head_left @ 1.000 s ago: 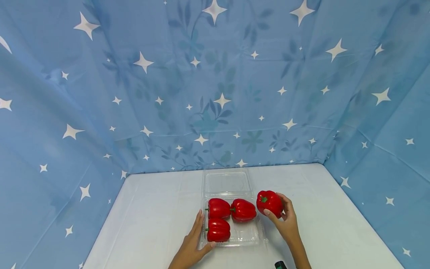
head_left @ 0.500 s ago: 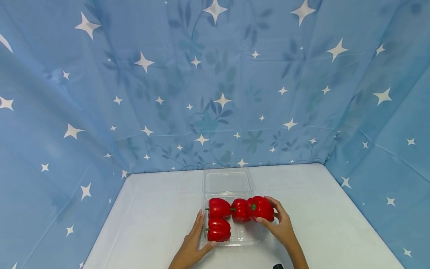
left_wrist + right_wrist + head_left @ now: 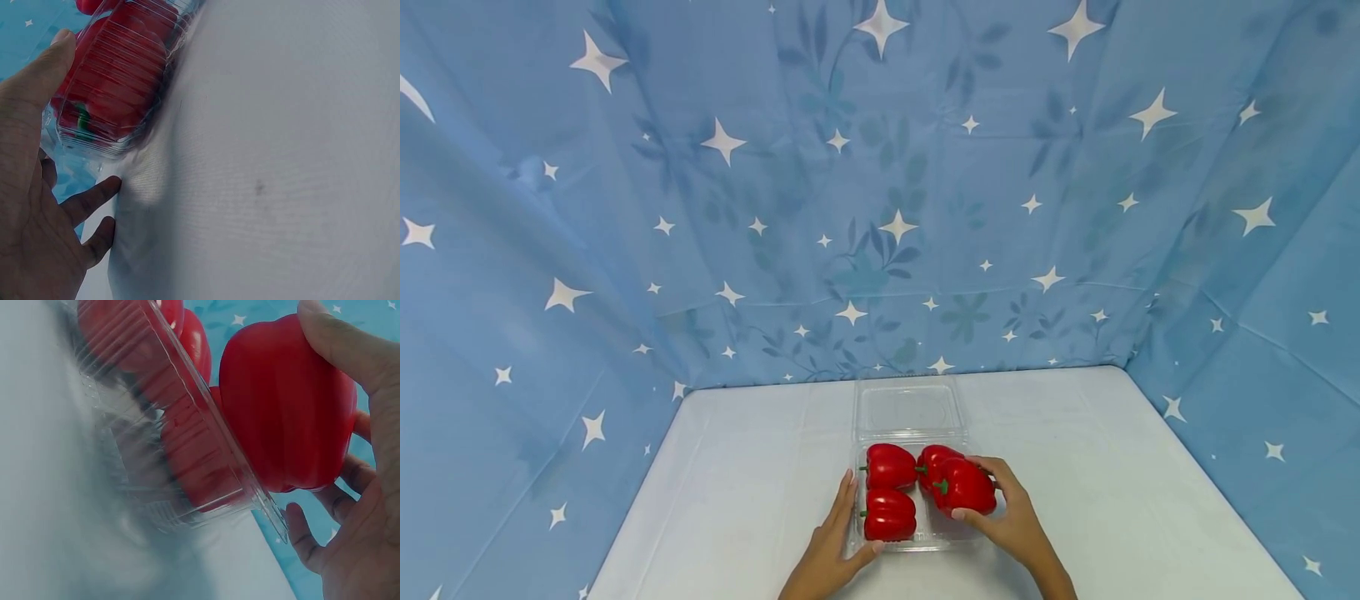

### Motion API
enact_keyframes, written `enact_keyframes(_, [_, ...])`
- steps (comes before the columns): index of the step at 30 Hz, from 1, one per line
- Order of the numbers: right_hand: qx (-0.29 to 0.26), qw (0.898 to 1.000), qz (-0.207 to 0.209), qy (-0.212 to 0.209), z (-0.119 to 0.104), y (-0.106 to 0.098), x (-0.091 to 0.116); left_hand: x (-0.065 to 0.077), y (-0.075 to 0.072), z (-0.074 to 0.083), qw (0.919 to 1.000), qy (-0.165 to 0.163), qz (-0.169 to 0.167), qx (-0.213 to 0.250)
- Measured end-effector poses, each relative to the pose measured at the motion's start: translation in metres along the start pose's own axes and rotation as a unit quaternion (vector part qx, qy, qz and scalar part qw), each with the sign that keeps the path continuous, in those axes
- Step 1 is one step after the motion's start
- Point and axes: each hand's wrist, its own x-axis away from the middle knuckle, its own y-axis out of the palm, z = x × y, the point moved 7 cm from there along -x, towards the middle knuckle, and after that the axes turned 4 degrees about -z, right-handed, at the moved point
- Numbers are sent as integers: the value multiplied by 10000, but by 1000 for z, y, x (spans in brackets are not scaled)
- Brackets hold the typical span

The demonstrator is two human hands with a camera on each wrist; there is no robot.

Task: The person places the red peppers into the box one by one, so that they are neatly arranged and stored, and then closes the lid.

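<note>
In the head view, my right hand (image 3: 1018, 525) grips a red bell pepper (image 3: 967, 488) by thumb and fingers, its green stem facing left. This pepper is over the right half of a clear plastic clamshell box (image 3: 928, 527), just above the rim in the right wrist view. Inside the box lie a back left bell pepper (image 3: 891, 467), a front left bell pepper (image 3: 890, 516) and a back right bell pepper (image 3: 937, 455), partly hidden behind the held one. My left hand (image 3: 824, 557) rests against the box's left side, fingers straight, thumb (image 3: 53, 59) at the front corner.
The box's clear lid (image 3: 910, 410) lies folded back behind it. A white cloth (image 3: 737, 475) covers the table, and blue star-patterned curtains (image 3: 880, 183) enclose it at the back and both sides.
My right hand has carried its bell pepper from right of the box leftward and then toward the front, over the box's right half. The left hand has stayed put.
</note>
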Motion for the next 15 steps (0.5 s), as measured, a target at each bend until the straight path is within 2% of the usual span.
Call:
enact_keyframes(2, [-18,10000,-24,-68,-3,1,1,0,0,1,10000,14,10,-1])
enact_keyframes(8, [34,9998,-191,91,-4,3,4,1,-2,4,9999,77,66,31])
enact_keyframes(15, [469,9982,-352,161,-4,7,8,1,-3,6,9998,161,112,18])
